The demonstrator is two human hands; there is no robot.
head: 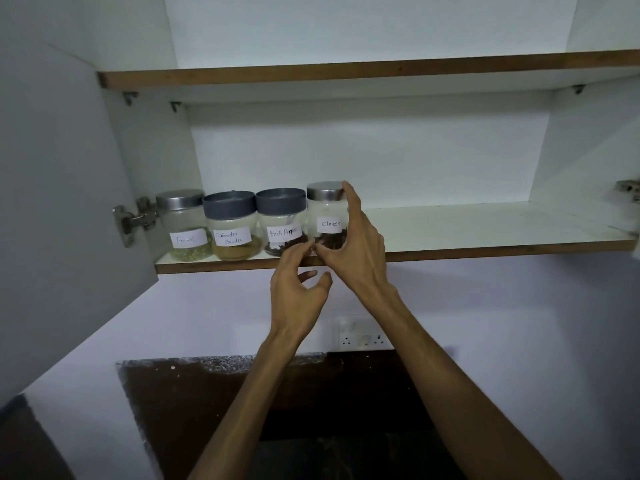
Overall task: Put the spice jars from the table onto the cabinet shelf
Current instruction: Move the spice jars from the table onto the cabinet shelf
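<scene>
Right hand curled round Cloves jar on shelf, left hand below, fingers loose, empty

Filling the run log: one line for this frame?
shelf: fennel, coriander powder, black pepper, cloves jar | right hand: on cloves jar | left hand: free
</scene>
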